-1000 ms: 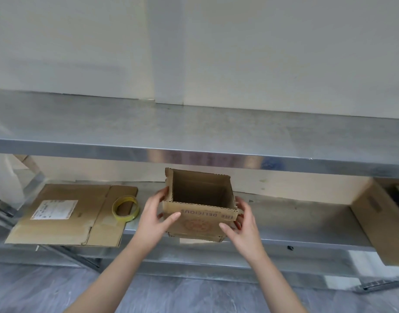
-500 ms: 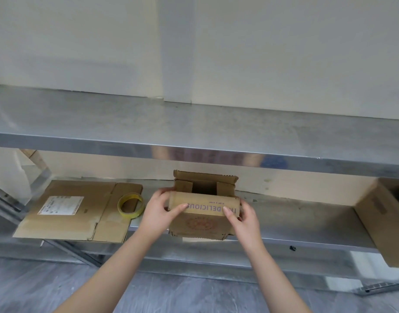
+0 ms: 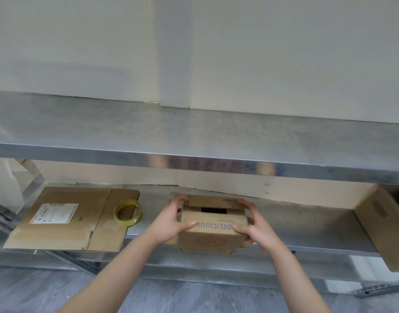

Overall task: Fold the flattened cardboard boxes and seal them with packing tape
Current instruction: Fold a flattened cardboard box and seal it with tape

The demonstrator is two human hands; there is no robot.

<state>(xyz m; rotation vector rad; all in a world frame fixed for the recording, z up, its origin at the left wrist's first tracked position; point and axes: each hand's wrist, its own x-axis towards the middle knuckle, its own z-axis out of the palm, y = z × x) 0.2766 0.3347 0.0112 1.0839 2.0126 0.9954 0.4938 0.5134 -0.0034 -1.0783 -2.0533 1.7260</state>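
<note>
A person's left hand (image 3: 169,222) and right hand (image 3: 255,229) clamp a small cardboard box (image 3: 213,231) at the front edge of the lower shelf (image 3: 307,224); each hand wraps one end of the box, thumb pressed on the near flap and fingers curled over toward the far flap; whether the box rests fully on the metal or is held slightly off the lip can't be told. The near and far flaps are folded inward but haven't met; a dark slot shows btwn them at the top. The box's long axis runs left-right, approx parallel w/ the shelf's front edge; its flapped face points up, and the printed side faces the person w/ the word "DELICIOUS" upside down, so the end being closed is prob. the box's base. To do this step well, the flaps likely need pressing down evenly from both ends till their edges butt together w/ no gap, the corners kept square; one hand should then pin the seam while the other fetches the tape roll (image 3: 127,213), which lies to the left on a flattened cardboard sheet (image 3: 65,220), well apart from the box; the strip should follow the seam along the long axis and lap over both ends.
</note>
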